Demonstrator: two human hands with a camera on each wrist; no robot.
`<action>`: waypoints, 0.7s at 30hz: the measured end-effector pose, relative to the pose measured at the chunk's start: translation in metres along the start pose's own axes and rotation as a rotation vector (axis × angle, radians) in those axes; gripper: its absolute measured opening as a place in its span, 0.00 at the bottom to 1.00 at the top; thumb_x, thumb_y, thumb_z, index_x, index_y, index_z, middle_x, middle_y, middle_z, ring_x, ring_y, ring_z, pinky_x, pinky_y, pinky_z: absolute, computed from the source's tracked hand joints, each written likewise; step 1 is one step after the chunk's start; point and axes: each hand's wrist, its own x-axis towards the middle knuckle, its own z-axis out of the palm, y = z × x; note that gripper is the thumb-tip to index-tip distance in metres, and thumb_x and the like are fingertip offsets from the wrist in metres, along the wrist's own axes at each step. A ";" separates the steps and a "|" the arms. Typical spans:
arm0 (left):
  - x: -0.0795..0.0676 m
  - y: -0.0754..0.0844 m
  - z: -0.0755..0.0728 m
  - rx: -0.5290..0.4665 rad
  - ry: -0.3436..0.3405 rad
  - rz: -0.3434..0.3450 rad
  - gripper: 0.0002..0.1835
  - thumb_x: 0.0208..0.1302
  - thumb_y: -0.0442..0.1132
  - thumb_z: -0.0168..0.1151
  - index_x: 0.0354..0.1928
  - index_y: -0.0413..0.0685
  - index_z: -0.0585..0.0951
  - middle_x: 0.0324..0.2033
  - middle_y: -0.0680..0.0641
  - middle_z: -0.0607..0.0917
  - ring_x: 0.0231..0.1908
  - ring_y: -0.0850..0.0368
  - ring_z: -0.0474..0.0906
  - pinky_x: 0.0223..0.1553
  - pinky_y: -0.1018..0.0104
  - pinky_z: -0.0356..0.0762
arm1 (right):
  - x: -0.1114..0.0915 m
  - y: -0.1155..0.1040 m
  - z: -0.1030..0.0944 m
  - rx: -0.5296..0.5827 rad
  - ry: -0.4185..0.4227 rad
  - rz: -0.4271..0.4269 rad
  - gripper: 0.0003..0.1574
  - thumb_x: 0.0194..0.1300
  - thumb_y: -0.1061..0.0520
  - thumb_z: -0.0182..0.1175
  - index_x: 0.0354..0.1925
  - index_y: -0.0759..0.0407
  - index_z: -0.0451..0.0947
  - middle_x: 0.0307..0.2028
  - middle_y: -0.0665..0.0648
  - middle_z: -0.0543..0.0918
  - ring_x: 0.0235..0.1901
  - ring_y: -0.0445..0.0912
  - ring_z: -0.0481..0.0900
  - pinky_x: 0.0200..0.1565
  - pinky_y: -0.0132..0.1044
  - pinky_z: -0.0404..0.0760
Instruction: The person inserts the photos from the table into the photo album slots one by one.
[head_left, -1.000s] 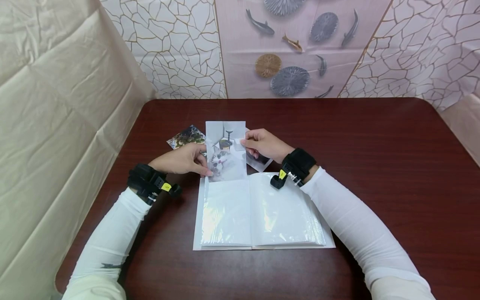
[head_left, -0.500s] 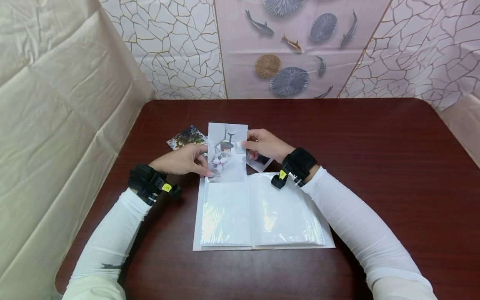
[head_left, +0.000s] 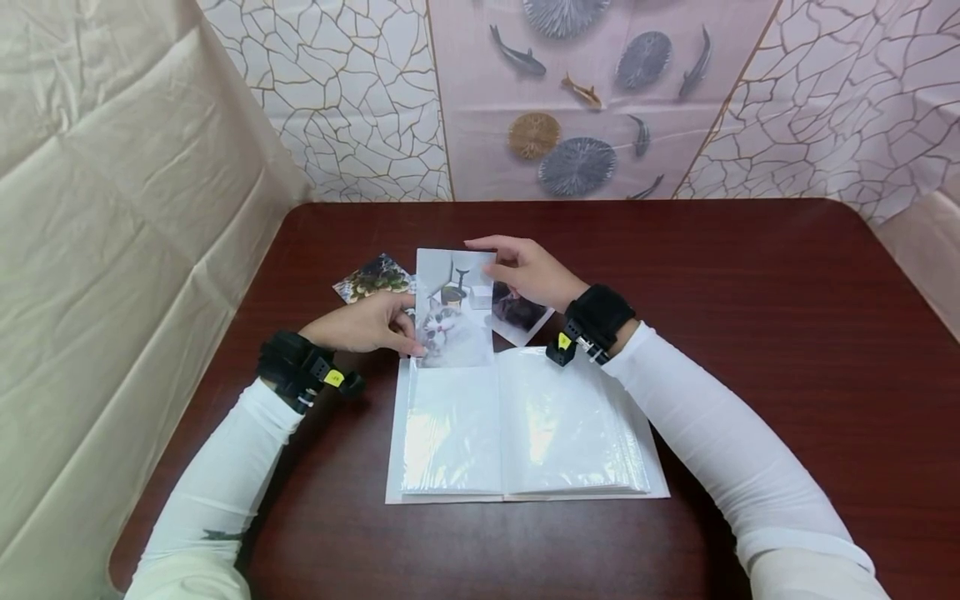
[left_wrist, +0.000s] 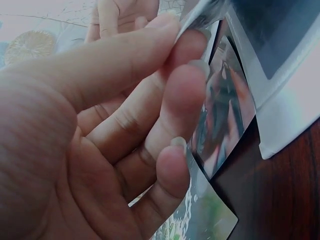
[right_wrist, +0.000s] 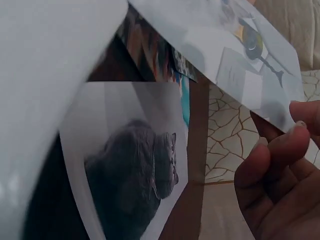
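Observation:
An album [head_left: 577,425] with clear plastic sleeves lies open on the table. Above the top of its left page stands a photo [head_left: 455,312] of a grey-and-white cat, its bottom edge overlapping the sleeve's top. My left hand [head_left: 362,323] pinches that photo near its lower left corner between thumb and forefinger, the other fingers loosely bent. At the upper right edge is my right hand [head_left: 534,273], thumb at the print's edge and forefinger stretched out past the corner, apart from the thumb. In the right wrist view, its fingertips [right_wrist: 295,137] sit right at the print's edge.
Behind the held print lie more photos: a dark cat print [right_wrist: 135,160] to the right and a colourful print [head_left: 375,277] to the left. The dark red table [head_left: 750,333] reaches a patterned cloth backdrop [head_left: 360,100]; a beige cloth [head_left: 135,250] hangs at the left.
My right hand has loosened from the photo's right edge and shifted up toward its top corner, forefinger now extended. The photo has moved slightly right and down; my left hand keeps its pinch.

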 end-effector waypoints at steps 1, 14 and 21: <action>0.000 0.000 0.000 -0.001 -0.001 0.000 0.23 0.56 0.44 0.69 0.49 0.43 0.72 0.28 0.48 0.87 0.26 0.46 0.77 0.28 0.65 0.70 | 0.000 0.000 0.000 -0.025 -0.003 -0.010 0.28 0.70 0.57 0.54 0.67 0.48 0.69 0.24 0.62 0.67 0.17 0.55 0.63 0.24 0.40 0.68; 0.001 -0.001 0.001 0.004 -0.008 -0.014 0.20 0.56 0.44 0.69 0.45 0.43 0.72 0.29 0.49 0.88 0.27 0.48 0.76 0.28 0.65 0.69 | -0.003 -0.001 0.002 -0.113 0.028 -0.158 0.29 0.69 0.61 0.54 0.66 0.44 0.70 0.49 0.53 0.81 0.15 0.49 0.51 0.23 0.37 0.59; 0.001 0.000 0.001 0.007 -0.010 -0.029 0.23 0.56 0.44 0.69 0.50 0.45 0.73 0.29 0.49 0.88 0.27 0.48 0.76 0.29 0.65 0.69 | -0.004 0.002 0.004 -0.086 0.011 -0.151 0.28 0.69 0.62 0.54 0.66 0.52 0.69 0.60 0.54 0.76 0.17 0.50 0.56 0.24 0.37 0.62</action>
